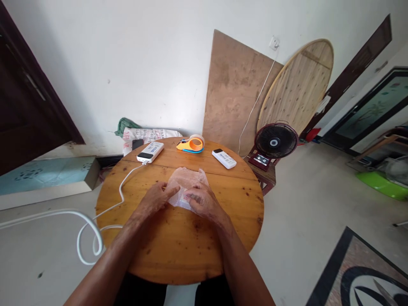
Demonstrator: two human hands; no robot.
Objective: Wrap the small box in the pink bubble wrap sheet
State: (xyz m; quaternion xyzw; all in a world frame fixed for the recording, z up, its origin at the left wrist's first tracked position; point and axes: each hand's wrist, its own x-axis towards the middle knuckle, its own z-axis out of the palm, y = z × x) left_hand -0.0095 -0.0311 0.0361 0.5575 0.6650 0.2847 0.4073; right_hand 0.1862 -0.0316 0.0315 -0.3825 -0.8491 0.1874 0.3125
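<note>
A thin, crinkled clear plastic bag [185, 175] lies on the round wooden table [172, 250] between my hands. Something pale seems to be inside its near part, but I cannot make out what. My left hand [157, 197] grips the bag's left edge, thumb laid over the film and the other fingers partly hidden. On the right side, my right hand [205, 200] has its fingers curled and pinched on the film. Beyond the bag stand an orange tape dispenser [191, 144] and two white power banks, one on the left [151, 152] and one on the right [224, 158].
A white cable [122, 187] runs from the left power bank over the table's left edge. Right of the table, a black fan [274, 142] sits on a wooden stool [269, 174]. Boards [236, 89] lean on the wall, and a printed sack [149, 135] lies behind the table.
</note>
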